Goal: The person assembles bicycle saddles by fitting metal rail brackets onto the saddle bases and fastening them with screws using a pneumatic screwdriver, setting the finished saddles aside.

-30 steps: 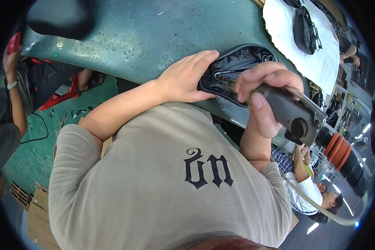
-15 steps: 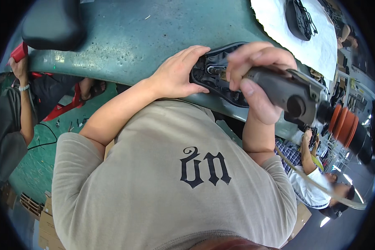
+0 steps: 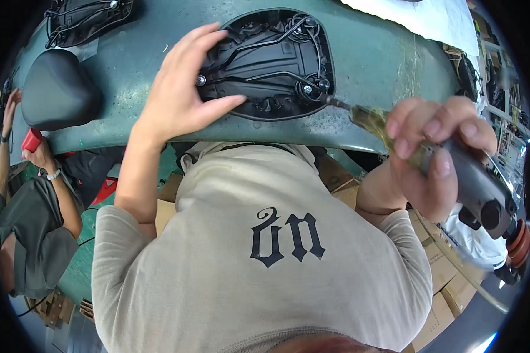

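Note:
A black bicycle saddle [image 3: 259, 62] lies upside down on the green table, its metal rails and coil springs facing up. My left hand [image 3: 179, 88] straddles its narrow end with thumb and fingers spread, the fingertips at the rim. My right hand [image 3: 432, 138] is wrapped around a dark power screwdriver [image 3: 479, 182] whose front is bound in yellowish tape. Its slim bit points left, close to the saddle's wide end, beside a spring bolt. Whether the tip touches the saddle I cannot tell.
Another upturned saddle [image 3: 91, 23] lies at the far left, with a padded saddle [image 3: 59, 88] nearer. A white sheet [image 3: 418, 20] covers the far right. At left a co-worker's hand holds a red object [image 3: 32, 140]. Cardboard boxes [image 3: 438, 265] stand below on the right.
The saddle now sits farther from me and shows its whole underside. My right hand has drawn the screwdriver back to the right, out from over the saddle. My left hand's fingers have spread wider.

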`<state>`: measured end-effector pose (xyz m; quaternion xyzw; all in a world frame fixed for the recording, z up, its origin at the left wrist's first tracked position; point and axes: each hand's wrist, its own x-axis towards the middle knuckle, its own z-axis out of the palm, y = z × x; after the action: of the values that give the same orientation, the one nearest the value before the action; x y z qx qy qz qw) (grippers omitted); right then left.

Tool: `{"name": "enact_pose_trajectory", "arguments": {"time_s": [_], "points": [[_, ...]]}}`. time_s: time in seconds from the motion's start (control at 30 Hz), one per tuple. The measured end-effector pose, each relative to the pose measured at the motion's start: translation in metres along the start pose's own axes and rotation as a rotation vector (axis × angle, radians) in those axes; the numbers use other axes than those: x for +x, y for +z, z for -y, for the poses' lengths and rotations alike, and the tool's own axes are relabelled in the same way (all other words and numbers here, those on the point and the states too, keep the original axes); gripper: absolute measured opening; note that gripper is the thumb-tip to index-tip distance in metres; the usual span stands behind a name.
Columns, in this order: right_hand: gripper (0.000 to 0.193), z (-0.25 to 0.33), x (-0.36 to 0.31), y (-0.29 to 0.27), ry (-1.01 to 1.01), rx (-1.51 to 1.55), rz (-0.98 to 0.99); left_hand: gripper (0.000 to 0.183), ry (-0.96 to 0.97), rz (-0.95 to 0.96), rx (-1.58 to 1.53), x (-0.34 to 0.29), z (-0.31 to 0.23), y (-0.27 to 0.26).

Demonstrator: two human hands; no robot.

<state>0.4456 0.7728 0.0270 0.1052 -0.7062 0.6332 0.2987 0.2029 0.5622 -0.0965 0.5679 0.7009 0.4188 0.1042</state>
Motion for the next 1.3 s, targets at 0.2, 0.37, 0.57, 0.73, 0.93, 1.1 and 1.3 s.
{"name": "enact_pose_trajectory", "arguments": {"time_s": [0.2,0.37,0.57,0.73,0.93,1.1,1.3], "points": [[0.042,-0.031,-0.002,0.016,0.029,-0.061,-0.099,0.062,0.032,-0.087,0.324,0.025,-0.003,0.054],[0.04,-0.045,-0.007,0.028,0.126,-0.062,-0.12,0.055,0.041,-0.087,0.358,0.02,-0.001,0.053],[0.037,-0.05,-0.004,0.031,0.113,-0.076,-0.132,0.051,0.032,-0.097,0.356,0.02,0.001,0.056],[0.033,-0.055,-0.009,0.028,0.096,-0.044,-0.066,0.05,0.047,-0.129,0.335,0.018,-0.002,0.053],[0.04,-0.032,-0.001,0.039,0.08,-0.089,-0.146,0.039,0.071,-0.132,0.393,0.02,0.005,0.061],[0.045,0.011,0.005,0.007,-0.086,-0.062,-0.024,0.032,0.077,-0.044,0.396,0.018,0.005,0.041],[0.047,-0.018,0.015,-0.006,-0.097,0.051,-0.101,0.027,0.174,0.149,0.277,0.009,0.025,0.005]]}}
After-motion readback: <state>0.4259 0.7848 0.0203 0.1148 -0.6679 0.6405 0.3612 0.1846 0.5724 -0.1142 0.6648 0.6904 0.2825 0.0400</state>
